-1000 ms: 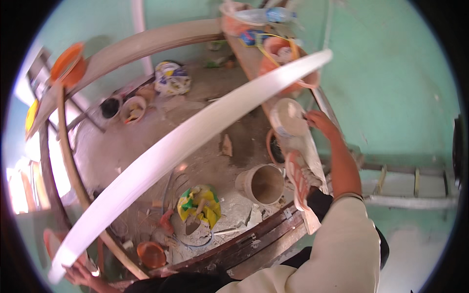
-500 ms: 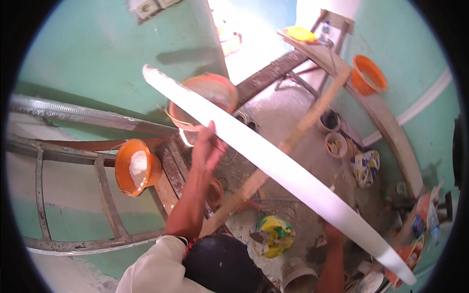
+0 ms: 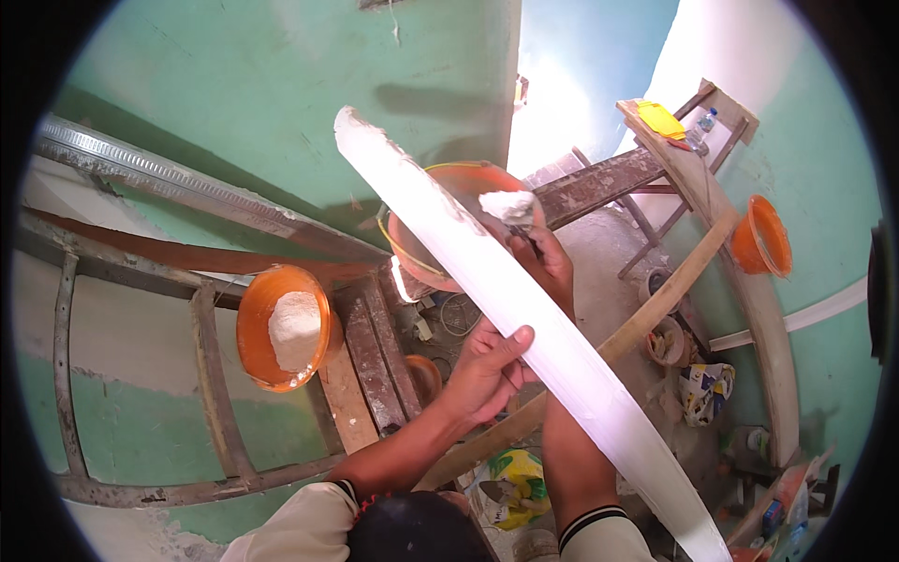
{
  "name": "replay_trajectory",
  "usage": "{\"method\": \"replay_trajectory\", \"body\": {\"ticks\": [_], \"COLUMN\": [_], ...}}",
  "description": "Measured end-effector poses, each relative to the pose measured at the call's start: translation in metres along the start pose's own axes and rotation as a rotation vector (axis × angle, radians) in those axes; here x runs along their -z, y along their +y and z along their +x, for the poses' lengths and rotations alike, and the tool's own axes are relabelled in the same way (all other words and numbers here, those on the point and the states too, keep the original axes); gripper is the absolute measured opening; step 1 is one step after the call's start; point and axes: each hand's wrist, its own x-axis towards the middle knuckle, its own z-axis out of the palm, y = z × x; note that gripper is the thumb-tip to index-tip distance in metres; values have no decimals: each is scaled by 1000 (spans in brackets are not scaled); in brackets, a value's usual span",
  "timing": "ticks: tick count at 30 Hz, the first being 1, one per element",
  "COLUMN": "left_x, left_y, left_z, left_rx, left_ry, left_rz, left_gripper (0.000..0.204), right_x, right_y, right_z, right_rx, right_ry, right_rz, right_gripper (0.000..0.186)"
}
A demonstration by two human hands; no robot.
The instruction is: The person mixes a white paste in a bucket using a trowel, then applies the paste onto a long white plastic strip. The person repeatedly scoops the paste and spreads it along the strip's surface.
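Observation:
A long white moulding strip (image 3: pixel 571 370) slants across the middle, from the upper left down to the lower right. My left hand (image 3: pixel 487 373) grips its near edge around the middle, thumb on top. Beyond the strip, my right hand (image 3: pixel 554 267) is closed around the dark handle of a putty knife, partly hidden by the strip. A lump of white plaster (image 3: pixel 507 206) covers the blade, over a large orange bucket (image 3: pixel 419 260). Rough white paste shows along the strip's upper end.
An orange bucket of white powder (image 3: pixel 295 328) stands at left beside a metal ladder-like frame (image 3: pixel 217 384). Wooden planks (image 3: pixel 670 298) cross the room. Another orange bucket (image 3: pixel 760 236) and a yellow item (image 3: pixel 660 120) are at right. Sacks and small pails lie below.
My right hand has come up from the lower right to the large bucket, now with plaster on the knife. My left hand has shifted down along the strip. The view has turned somewhat.

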Motion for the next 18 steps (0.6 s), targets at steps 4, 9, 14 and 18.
{"method": "replay_trajectory", "body": {"ticks": [4, 9, 14, 18], "left_x": [2, 10, 8, 7], "left_y": [-3, 1, 2, -1], "left_z": [6, 4, 3, 6], "left_rx": [43, 65, 46, 50], "left_ry": [-33, -35, -35, -47], "left_rz": [-47, -62, -69, -56], "left_gripper": [37, 39, 40, 42], "right_x": [-11, -1, 25, 59], "right_y": [9, 25, 13, 7], "right_z": [19, 4, -18, -33], "right_rx": [273, 406, 494, 576], "right_ry": [-106, -93, -20, -15], "right_rz": [-26, 8, -283, -445], "right_gripper": [24, 26, 26, 25]}}
